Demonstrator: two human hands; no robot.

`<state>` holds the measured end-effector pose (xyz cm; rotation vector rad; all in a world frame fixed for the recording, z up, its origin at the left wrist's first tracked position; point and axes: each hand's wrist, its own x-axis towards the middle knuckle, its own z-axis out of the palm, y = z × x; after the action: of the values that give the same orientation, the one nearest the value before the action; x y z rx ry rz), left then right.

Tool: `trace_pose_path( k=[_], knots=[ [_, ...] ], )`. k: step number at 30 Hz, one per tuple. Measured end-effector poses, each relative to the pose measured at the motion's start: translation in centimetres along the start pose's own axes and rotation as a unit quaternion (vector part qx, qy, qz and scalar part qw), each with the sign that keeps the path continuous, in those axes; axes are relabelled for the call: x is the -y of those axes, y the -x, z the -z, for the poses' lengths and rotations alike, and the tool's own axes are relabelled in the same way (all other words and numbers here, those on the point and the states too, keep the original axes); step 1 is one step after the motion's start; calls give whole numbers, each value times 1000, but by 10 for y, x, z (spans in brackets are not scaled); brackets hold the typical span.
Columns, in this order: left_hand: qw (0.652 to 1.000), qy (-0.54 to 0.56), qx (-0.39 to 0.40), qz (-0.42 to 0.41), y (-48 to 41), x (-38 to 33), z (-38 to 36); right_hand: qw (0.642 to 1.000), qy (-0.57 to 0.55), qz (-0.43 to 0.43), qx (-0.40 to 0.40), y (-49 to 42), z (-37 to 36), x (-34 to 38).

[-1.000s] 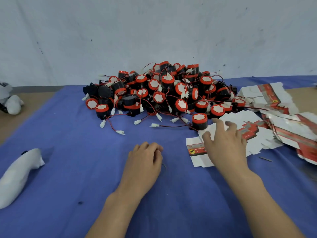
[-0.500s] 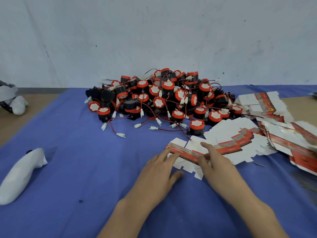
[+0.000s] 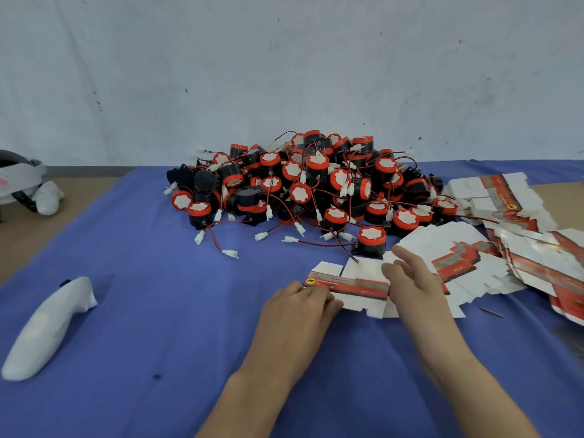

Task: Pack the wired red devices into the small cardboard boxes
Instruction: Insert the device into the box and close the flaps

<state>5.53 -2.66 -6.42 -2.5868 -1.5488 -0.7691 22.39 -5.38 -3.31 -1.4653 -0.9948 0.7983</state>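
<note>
A big heap of red-and-black wired devices (image 3: 303, 188) with white plugs lies at the back of the blue cloth. One device (image 3: 371, 241) stands apart at the heap's near edge. A flat, unfolded white-and-red cardboard box (image 3: 354, 286) lies in front of it. My left hand (image 3: 297, 314) grips the flat box at its left end, fingers curled over the edge. My right hand (image 3: 410, 279) lies with straight fingers on the box's right end.
More flat box blanks (image 3: 455, 257) are spread to the right, and a thicker stack (image 3: 543, 248) lies at the far right. A white controller-shaped object (image 3: 47, 327) rests on the cloth at the left. A headset (image 3: 22, 181) sits on the bare tabletop at far left.
My right hand slid one flat box off the pile toward me. My left hand came forward from the cloth and took its left end. The view moved closer.
</note>
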Motion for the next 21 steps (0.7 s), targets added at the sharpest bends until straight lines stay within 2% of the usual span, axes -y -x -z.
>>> trace_pose_path(
  k=[2,5,8,10,13,17,21],
  knots=[
    [999,-12,-47,-9,-1,-3,4,1000,-24,5,13,-1,-6,-2],
    [986,2,-164,-24,0,-4,7,997,-50,6,62,-1,-19,-4],
    [975,12,-216,-47,0,-5,8,994,-56,33,88,0,-25,-7],
    [972,44,-217,-77,0,-5,7,988,-113,48,93,0,-24,-7],
    [976,115,-155,-99,0,-5,8,981,-180,24,65,-6,-18,-6],
    [984,70,-118,-116,-1,2,4,973,-228,-14,38,-15,-9,-5],
    [985,38,-116,-119,-3,4,4,976,-205,-33,69,-14,-8,-3]
  ],
)
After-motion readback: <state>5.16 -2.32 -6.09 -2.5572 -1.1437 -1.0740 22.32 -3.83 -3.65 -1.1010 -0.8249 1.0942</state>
